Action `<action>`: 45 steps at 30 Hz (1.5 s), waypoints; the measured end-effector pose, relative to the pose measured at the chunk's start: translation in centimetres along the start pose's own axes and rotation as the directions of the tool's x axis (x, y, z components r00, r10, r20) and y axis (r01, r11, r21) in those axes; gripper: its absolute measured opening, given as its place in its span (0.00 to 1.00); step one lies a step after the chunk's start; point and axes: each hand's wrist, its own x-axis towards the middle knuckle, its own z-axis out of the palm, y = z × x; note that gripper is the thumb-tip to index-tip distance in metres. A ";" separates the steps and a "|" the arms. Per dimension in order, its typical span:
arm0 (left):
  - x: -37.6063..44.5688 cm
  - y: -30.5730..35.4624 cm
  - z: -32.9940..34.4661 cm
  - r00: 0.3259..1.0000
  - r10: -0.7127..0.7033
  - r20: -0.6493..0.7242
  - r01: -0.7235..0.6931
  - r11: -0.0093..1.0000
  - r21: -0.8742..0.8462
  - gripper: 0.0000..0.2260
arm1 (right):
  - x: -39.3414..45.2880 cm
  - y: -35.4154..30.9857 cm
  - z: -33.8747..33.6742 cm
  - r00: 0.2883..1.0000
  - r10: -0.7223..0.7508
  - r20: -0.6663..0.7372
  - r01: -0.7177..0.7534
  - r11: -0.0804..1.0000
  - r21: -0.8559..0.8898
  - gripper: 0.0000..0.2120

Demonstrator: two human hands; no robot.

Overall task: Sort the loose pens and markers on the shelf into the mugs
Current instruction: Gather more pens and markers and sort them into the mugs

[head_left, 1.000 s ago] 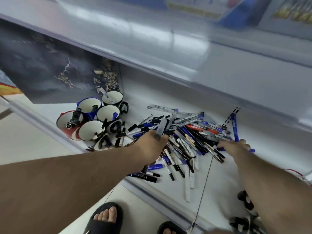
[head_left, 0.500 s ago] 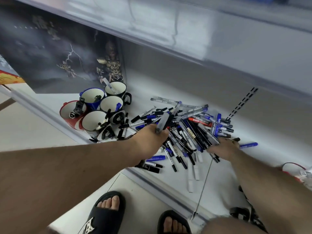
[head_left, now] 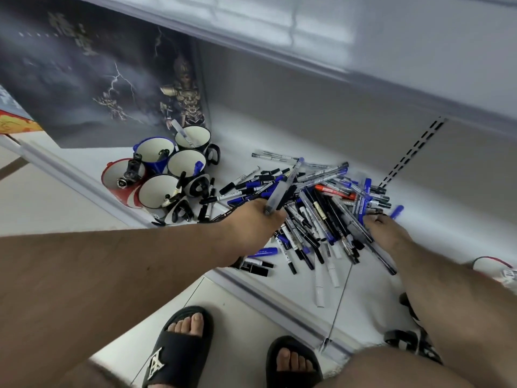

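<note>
The pile of pens and markers lay spread across the white shelf, a tangle of black, blue and clear barrels with one red marker near the far side. Over its near-left edge the left hand was curled round a clear-barrelled pen, the grip pinching its lower end while the blue-tipped top pointed up and away toward the back wall. On the pile's right edge the right hand rested palm-down on the pens, fingers reaching in among them; whether that grip had closed on any one pen I could not tell. To the left of the pile stood the cluster of mugs – five of them, touching: a red one nearest the shelf's front lip, a blue one behind it, three dark ones with white insides. Each already carried something, a pen or marker leaning on the rim. A dark poster with lightning stood behind the mugs. Below the shelf edge, two feet in black slides stood on the pale floor
</note>
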 end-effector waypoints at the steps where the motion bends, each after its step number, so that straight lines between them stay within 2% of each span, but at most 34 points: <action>1: 0.1 0.0 0.1 1.000 0.006 0.002 -0.006 1.000 0.013 0.11 | -0.3 0.2 -0.1 1.000 -0.025 0.002 0.025 1.000 -0.018 0.26; 8: 0.3 -0.1 1.2 0.997 0.028 0.066 -0.031 0.999 0.033 0.08 | -1.8 0.8 -0.5 0.984 -0.167 0.063 0.177 0.964 -0.197 0.18; 12: 0.4 0.3 1.7 0.996 0.029 0.083 -0.033 0.999 0.042 0.09 | -2.7 0.6 0.1 0.961 -0.182 0.207 0.222 0.955 -0.195 0.15; 15: 0.4 0.5 1.9 0.995 0.033 0.090 -0.038 0.998 0.059 0.09 | -3.7 -0.2 1.3 0.929 -0.198 0.312 0.259 0.951 -0.168 0.22; 18: 0.6 0.6 1.9 0.994 0.033 0.105 -0.037 0.999 0.037 0.08 | -4.0 -0.5 2.2 0.914 -0.134 0.384 0.208 0.965 -0.158 0.24; 20: 0.8 0.6 1.9 0.994 0.027 0.106 -0.032 0.999 0.040 0.08 | -3.8 -0.6 2.3 0.940 -0.082 0.330 0.126 0.986 -0.114 0.29; 23: 1.1 0.3 2.0 0.994 0.012 0.108 -0.019 0.998 0.066 0.09 | -3.2 -1.2 2.5 0.983 0.039 0.181 -0.049 0.998 0.046 0.49; 25: 1.1 -0.2 1.9 0.993 0.004 0.116 -0.011 0.998 0.063 0.10 | -3.1 -2.0 2.9 0.982 0.089 0.169 -0.103 0.992 0.078 0.52; 27: 0.9 -0.5 1.6 0.993 -0.002 0.116 -0.006 0.998 0.066 0.10 | -2.9 -2.8 3.6 0.980 0.090 0.180 -0.093 0.996 0.010 0.50; 30: 0.8 -0.9 1.3 0.995 -0.004 0.100 -0.004 0.997 0.082 0.10 | -3.0 -4.1 5.2 0.982 0.019 0.188 -0.034 0.996 0.078 0.32; 33: 0.9 -1.2 1.1 0.995 0.004 0.096 -0.012 0.997 0.081 0.10 | -3.7 -5.6 5.3 0.974 -0.022 0.226 0.008 0.998 0.061 0.21; 35: 0.9 -1.2 0.9 0.996 -0.001 0.092 -0.006 0.997 0.076 0.11 | -4.0 -6.1 5.2 0.974 -0.018 0.224 0.006 0.999 0.054 0.21; 39: 1.1 -1.3 0.6 0.996 -0.018 0.087 0.013 0.998 0.067 0.09 | -4.6 -5.7 5.6 0.967 0.017 0.256 -0.046 0.993 0.106 0.33; 43: 1.5 -1.4 0.6 0.996 -0.022 0.082 0.014 0.995 0.097 0.09 | -5.6 -5.0 6.4 0.950 0.039 0.309 -0.099 0.979 0.181 0.32; 45: 1.7 -1.1 0.7 0.997 -0.030 0.073 0.020 0.991 0.132 0.10 | -6.1 -4.6 6.5 0.951 0.049 0.304 -0.117 0.971 0.209 0.28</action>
